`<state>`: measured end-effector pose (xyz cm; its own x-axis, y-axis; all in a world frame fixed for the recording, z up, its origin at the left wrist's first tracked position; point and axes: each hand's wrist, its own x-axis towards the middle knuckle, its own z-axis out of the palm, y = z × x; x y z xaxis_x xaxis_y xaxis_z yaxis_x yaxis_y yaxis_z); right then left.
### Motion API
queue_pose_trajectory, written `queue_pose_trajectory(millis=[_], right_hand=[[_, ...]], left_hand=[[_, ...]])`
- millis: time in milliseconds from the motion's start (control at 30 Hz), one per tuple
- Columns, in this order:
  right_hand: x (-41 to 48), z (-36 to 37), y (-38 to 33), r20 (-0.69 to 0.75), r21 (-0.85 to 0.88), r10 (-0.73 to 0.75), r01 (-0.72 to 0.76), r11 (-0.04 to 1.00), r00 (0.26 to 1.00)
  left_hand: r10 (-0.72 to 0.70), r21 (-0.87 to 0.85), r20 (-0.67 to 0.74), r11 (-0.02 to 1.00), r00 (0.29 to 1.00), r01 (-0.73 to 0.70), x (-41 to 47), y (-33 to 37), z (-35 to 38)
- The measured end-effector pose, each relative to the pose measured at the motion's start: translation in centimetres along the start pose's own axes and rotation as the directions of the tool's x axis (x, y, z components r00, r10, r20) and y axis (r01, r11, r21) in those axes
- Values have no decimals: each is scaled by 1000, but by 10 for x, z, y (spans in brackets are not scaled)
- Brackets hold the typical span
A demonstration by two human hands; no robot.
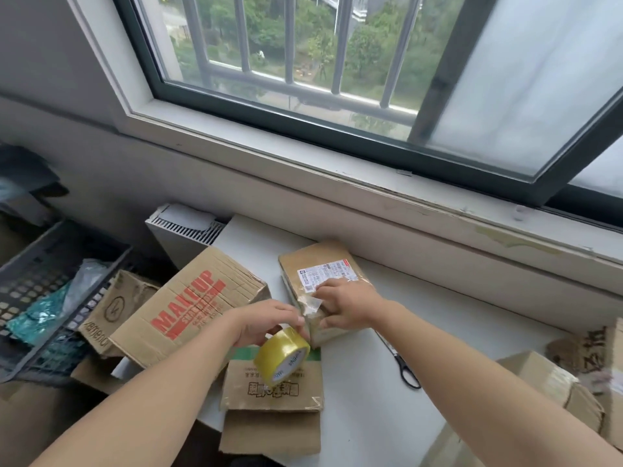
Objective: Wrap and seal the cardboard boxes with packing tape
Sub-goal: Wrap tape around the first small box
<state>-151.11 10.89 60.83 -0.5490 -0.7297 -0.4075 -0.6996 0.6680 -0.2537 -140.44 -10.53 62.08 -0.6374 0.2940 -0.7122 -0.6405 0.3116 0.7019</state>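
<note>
A small brown cardboard box (pixel 303 264) with a white shipping label lies on the white table (pixel 371 399) below the window. My right hand (pixel 347 306) rests on its near end, fingers spread over the top and thumb against the front side. My left hand (pixel 266 323) grips a yellowish roll of packing tape (pixel 281 357) just left of the box's near corner. A short clear strip of tape runs from the roll up onto the box near my right fingertips.
A large box printed MAKEUP (pixel 188 305) lies to the left, and a flattened box (pixel 269 399) sits under the tape roll. Black-handled scissors (pixel 403 364) lie to the right, more boxes (pixel 556 389) beyond. A dark plastic crate (pixel 20 264) stands far left.
</note>
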Motion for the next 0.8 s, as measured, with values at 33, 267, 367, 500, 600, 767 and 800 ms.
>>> queue_pose_trajectory(millis=[33,267,367,500,600,767,800], right_hand=[[-1,-1,-3,4,18,38,-38,999,999],[16,-3,-8,123,460,694,-660,594,710],[14,-2,15,192,491,763,-733,471,618],[6,0,25,251,450,743,-754,478,620],[11,2,16,221,466,738,-734,494,637],[13,2,3,187,484,751,-725,490,633],[11,1,0,176,487,759,-725,486,627]], left_hand=[[-1,-1,7,1000,1000,1,-1,-1,-6],[38,-22,-13,999,999,-38,-10,-1,-38],[71,-62,-32,995,997,-73,-13,-1,-46],[90,-63,-44,994,995,-92,-11,-4,-57],[104,-111,-71,988,992,-112,-2,-4,-58],[77,-195,-24,977,997,-80,9,5,-48],[65,-201,-3,978,998,-65,11,7,-47]])
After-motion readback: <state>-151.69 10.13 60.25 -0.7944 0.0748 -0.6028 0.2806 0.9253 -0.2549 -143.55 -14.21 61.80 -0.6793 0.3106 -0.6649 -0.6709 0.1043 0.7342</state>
